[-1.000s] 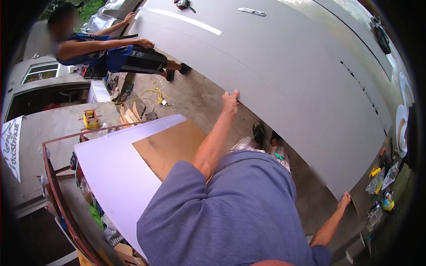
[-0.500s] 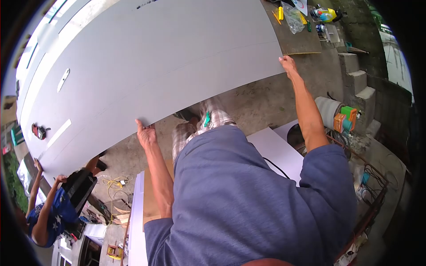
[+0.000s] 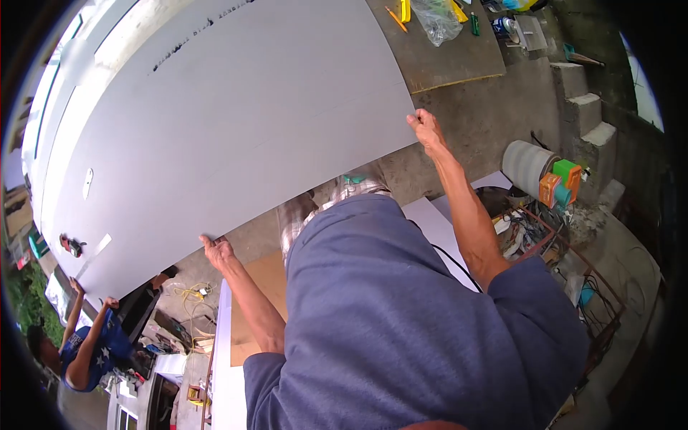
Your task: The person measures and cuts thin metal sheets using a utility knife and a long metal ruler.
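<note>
A large grey sheet (image 3: 236, 107) spans the upper left and middle, with a dark smudged streak near its far edge. My right hand (image 3: 426, 129) grips its right near corner, thumb on top. Farther left, my left hand (image 3: 218, 253) holds the near edge, thumb above and fingers partly hidden below. On the sheet's left part lie a red and black tool (image 3: 72, 245), a pale strip (image 3: 94, 256) and a small white piece with dark marks (image 3: 87, 183). A co-worker (image 3: 93, 347) in a blue top has both hands at the sheet's left end.
A brown board (image 3: 459, 61) at the upper right carries a plastic bag (image 3: 436, 21) and yellow tools. Concrete steps (image 3: 591, 115) rise at the right, near a grey roll (image 3: 527, 163). White panels, a brown panel (image 3: 258, 308) and a yellow cord (image 3: 192, 294) lie below.
The sheet's near edge and both my hands have shifted left and down in the view. More of the brown board and of the dark streak shows.
</note>
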{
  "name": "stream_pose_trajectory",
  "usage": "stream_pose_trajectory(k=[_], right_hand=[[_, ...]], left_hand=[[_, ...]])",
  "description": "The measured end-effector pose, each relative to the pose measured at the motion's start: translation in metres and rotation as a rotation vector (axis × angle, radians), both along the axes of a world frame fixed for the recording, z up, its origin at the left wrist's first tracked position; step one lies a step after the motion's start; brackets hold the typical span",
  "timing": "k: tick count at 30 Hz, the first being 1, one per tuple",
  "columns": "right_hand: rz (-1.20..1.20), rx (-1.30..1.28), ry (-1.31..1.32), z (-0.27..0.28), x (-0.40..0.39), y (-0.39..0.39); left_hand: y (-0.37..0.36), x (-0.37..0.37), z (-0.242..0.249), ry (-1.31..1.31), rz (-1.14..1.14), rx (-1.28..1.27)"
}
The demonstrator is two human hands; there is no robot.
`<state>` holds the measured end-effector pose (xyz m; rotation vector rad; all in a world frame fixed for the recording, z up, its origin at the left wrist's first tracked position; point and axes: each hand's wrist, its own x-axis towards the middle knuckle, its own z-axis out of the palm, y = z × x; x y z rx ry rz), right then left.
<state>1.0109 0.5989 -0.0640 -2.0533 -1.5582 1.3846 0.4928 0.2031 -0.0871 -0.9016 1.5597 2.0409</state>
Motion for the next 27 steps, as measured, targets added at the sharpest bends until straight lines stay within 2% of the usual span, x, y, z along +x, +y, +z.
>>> stream_pose_trajectory(k=[3,6,9,12,21,24,27], right_hand=[[-0.003,0.073,0.013,-0.006,0.007,-0.007],[0.028,0.017,-0.049,0.015,0.002,-0.008],[0.032,0.167,-0.088,-0.008,0.014,-0.028],[0.007,-0.076,0.021,0.006,0.019,-0.023],[0.01,-0.005,0.106,0.004,0.013,-0.016],[0.005,0.045,0.033,0.0,0.014,-0.017],[0.09,-0.046,-0.001,-0.002,0.026,-0.022]], left_hand=[[0.003,-0.002,-0.003,-0.03,0.037,-0.044],[-0.002,-0.009,-0.011,-0.006,0.058,-0.111],[-0.007,-0.003,-0.009,-0.002,0.056,-0.105],[-0.015,-0.005,-0.013,0.009,0.038,-0.115],[-0.008,-0.002,-0.026,0.058,0.016,-0.005],[-0.009,-0.003,-0.029,0.068,0.003,0.023],[-0.013,-0.002,-0.031,0.081,0.025,-0.09]])
